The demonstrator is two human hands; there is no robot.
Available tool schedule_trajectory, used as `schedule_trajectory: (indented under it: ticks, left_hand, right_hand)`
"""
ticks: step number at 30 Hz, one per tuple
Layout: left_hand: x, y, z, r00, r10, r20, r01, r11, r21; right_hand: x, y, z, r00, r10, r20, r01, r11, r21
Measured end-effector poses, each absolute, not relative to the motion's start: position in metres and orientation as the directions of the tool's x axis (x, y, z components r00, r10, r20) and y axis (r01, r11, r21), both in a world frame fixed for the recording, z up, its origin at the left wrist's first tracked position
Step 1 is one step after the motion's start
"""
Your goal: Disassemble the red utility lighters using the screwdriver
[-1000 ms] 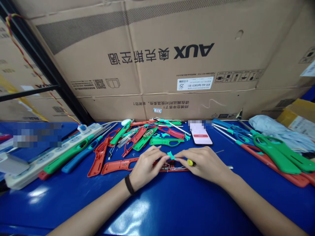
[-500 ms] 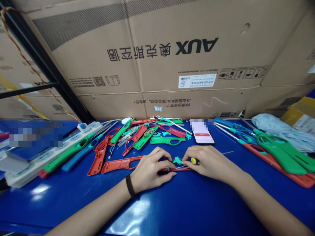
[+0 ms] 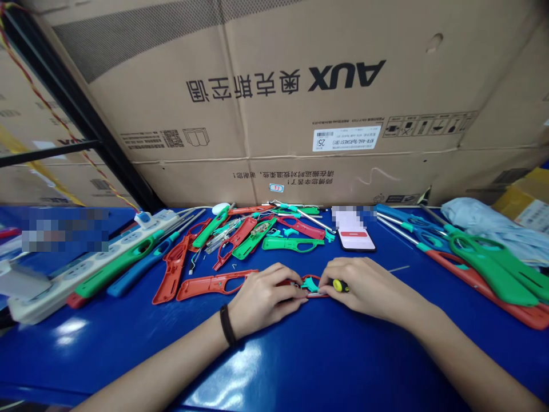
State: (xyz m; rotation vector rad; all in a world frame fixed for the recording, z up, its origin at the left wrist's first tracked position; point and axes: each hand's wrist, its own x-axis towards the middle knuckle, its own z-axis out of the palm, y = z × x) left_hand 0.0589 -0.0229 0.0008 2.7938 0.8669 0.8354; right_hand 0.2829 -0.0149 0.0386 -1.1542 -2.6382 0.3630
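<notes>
My left hand (image 3: 266, 290) is closed over a red lighter casing half (image 3: 316, 296) lying on the table, fingertips pressed on its left part. In that casing sits a teal trigger piece (image 3: 309, 284), between my two hands. My right hand (image 3: 364, 284) has its thumb and fingers pinched at the casing's right part. Tucked in its palm is a screwdriver with a yellow-and-black handle (image 3: 340, 285); a thin metal shaft (image 3: 400, 268) shows beyond the hand. Just left of my left hand lies another red casing half (image 3: 206, 288).
Behind my hands lies a pile of red and green casing halves (image 3: 294, 245) and metal parts. A phone (image 3: 355, 241) is right of it. Assembled lighters (image 3: 493, 269) lie at right. A power strip (image 3: 92, 266) runs along the left; a large carton (image 3: 266, 126) stands behind.
My left fingers have closed down further onto the casing. The teal trigger piece now sits lower in the casing, and my right fingertips have shifted slightly. The view has moved a little.
</notes>
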Motion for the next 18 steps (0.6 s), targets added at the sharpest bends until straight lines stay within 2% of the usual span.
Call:
schedule_trajectory:
  ticks: [7,18]
  left_hand:
    - [0.0596,-0.0233,-0.0012,0.676,0.555,0.485,0.502,-0.828,0.250]
    - [0.0580,-0.0220,-0.0021,0.700,0.527,0.482,0.488,-0.846,0.217]
  right_hand:
    - [0.2832,-0.0168,0.0439,-0.639,0.764,0.088,0.725,0.637,-0.262]
    - [0.2850,-0.0131,0.0412,-0.657,0.744,0.124,0.696,0.661,-0.279]
